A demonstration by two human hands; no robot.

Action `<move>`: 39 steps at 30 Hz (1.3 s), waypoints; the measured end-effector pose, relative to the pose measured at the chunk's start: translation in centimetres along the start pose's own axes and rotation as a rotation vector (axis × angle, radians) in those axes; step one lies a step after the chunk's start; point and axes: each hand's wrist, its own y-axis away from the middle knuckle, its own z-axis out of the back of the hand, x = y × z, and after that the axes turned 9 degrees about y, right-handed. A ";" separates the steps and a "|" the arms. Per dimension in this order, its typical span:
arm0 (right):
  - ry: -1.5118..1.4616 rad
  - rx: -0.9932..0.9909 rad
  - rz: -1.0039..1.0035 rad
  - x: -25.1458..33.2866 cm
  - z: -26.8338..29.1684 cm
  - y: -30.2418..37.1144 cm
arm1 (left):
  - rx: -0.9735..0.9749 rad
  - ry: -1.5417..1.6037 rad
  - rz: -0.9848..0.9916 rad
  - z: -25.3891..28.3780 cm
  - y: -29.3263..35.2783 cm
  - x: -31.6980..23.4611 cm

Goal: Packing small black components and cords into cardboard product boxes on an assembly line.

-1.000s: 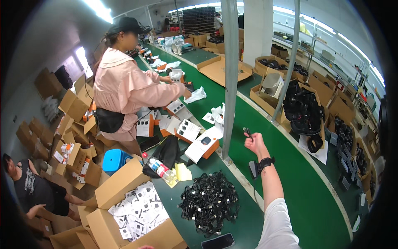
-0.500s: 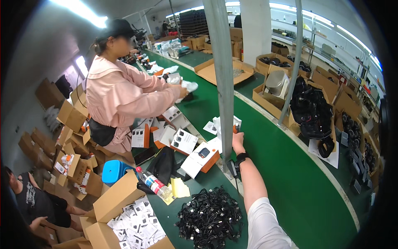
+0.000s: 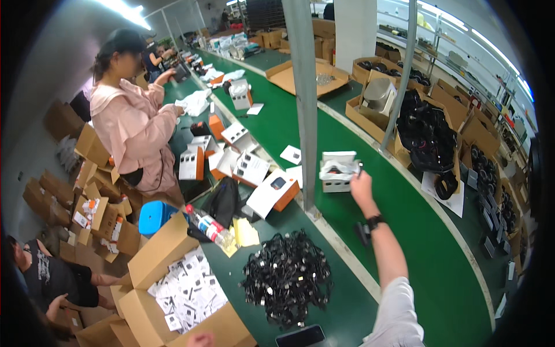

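Observation:
My right hand [image 3: 362,189] reaches over the green conveyor, fingers closed at the right side of an open white box [image 3: 336,186]. A small dark piece shows at the fingertips; its kind cannot be made out. White wrapping lies around something dark inside the box. A dark object [image 3: 362,232] hangs beside my wrist, below a black wristband [image 3: 374,221]. Only part of my left hand [image 3: 200,339] shows, blurred at the lower edge by a carton [image 3: 147,254] of small printed cards [image 3: 191,289]. Right of that carton lies a pile of black cables [image 3: 287,277].
A metal post [image 3: 302,110] rises left of the white box. White-and-orange boxes [image 3: 273,194], a bottle [image 3: 209,225] and a phone [image 3: 300,336] lie on the side table. A co-worker in pink [image 3: 130,115] stands at far left. Cartons of black parts [image 3: 428,136] line the right.
My right hand has shifted right, and the open white box now shows beside the post. Part of my left hand and the phone have come into view. The co-worker's hands have moved left, away from the conveyor.

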 end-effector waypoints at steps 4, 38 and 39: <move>-0.246 0.161 -0.129 -2.7 11.7 8.3 | 0.360 -0.223 -0.381 -5.9 -9.8 -15.1; 0.130 0.820 -0.714 -14.5 21.2 35.9 | 0.428 -1.202 -1.112 -34.3 -53.4 -39.7; 0.130 0.807 -0.714 -14.5 21.4 36.1 | 0.425 -1.225 -1.125 -35.0 -53.0 -39.7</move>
